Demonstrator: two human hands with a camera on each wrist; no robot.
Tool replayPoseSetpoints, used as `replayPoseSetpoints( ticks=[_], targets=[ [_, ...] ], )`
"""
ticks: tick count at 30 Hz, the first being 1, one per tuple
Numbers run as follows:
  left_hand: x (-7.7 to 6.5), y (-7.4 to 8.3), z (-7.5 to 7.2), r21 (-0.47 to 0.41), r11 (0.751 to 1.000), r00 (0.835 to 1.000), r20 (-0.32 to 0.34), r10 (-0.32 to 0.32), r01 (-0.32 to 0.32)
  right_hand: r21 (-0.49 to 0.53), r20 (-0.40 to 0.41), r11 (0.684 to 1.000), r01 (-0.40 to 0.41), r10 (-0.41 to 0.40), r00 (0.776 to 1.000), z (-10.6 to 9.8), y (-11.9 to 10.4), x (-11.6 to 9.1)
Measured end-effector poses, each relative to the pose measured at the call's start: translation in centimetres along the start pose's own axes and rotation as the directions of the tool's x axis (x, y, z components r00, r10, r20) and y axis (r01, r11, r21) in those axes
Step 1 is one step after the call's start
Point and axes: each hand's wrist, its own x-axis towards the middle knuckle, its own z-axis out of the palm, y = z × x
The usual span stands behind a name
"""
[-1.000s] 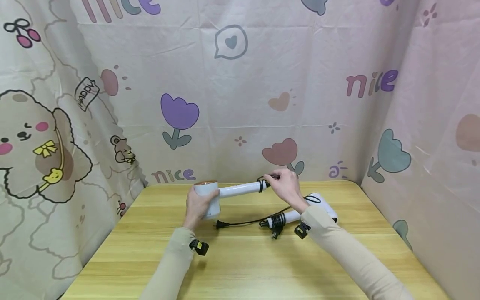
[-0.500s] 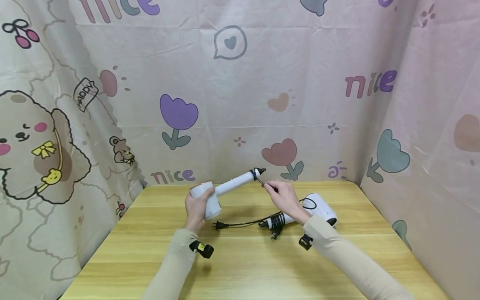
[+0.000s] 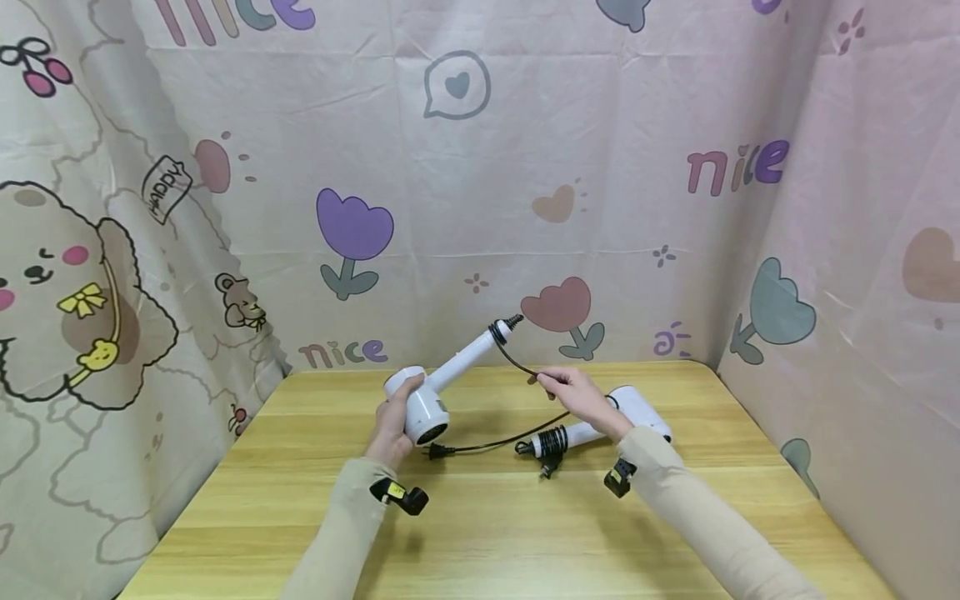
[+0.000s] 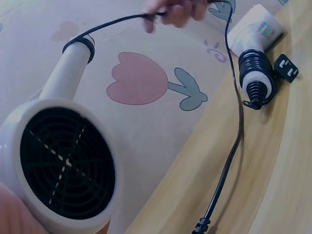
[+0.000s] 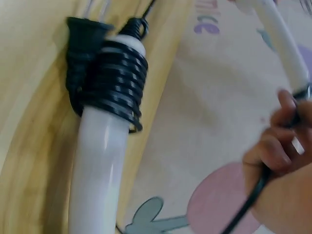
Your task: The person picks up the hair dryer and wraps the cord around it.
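My left hand grips the barrel of a white hair dryer above the left middle of the table. Its handle slants up to the right, and its dark round grille faces the left wrist camera. Black cord is looped round the handle's end and runs from there to my right hand, whose fingers pinch it. Past that hand the cord hangs down to a two-pin plug at the table. Below my right forearm lies a second white hair dryer, partly covered in the head view.
The second dryer's cord is wound tightly round its handle, with its plug beside the coil. A wooden table carries everything. Behind and at both sides hangs a printed curtain.
The held dryer has tilted, its handle end rising and its grille turning toward me. My right hand has moved down and slightly right, and a longer stretch of cord now spans from handle to hand.
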Motion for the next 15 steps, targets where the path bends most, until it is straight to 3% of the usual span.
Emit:
replayPoseSetpoints(
  ticks=[2, 5, 11, 15],
  targets=[
    [0.0, 0.2, 0.0, -0.005, 1.000, 0.999, 0.038, -0.022, 0.022, 0.041, 0.098, 0.996, -0.073, 0.069, 0.993, -1.0, 0.4, 0.3],
    [0.1, 0.5, -0.2, 0.014, 0.999, 0.995, 0.093, -0.044, 0.043, 0.022, 0.190, 0.988, -0.156, 0.149, 0.970, -2.4, 1.0, 0.9],
    [0.1, 0.5, -0.9, 0.112, 0.991, 0.981, 0.174, -0.091, 0.072, -0.111, 0.122, 0.981, -0.161, 0.174, 0.977, -4.3, 1.8, 1.9],
    [0.0, 0.3, -0.7, 0.135, 0.986, 0.958, 0.259, -0.126, 0.093, -0.191, 0.126, 0.974, -0.125, 0.150, 0.981, -4.1, 1.8, 2.2]
  ],
)
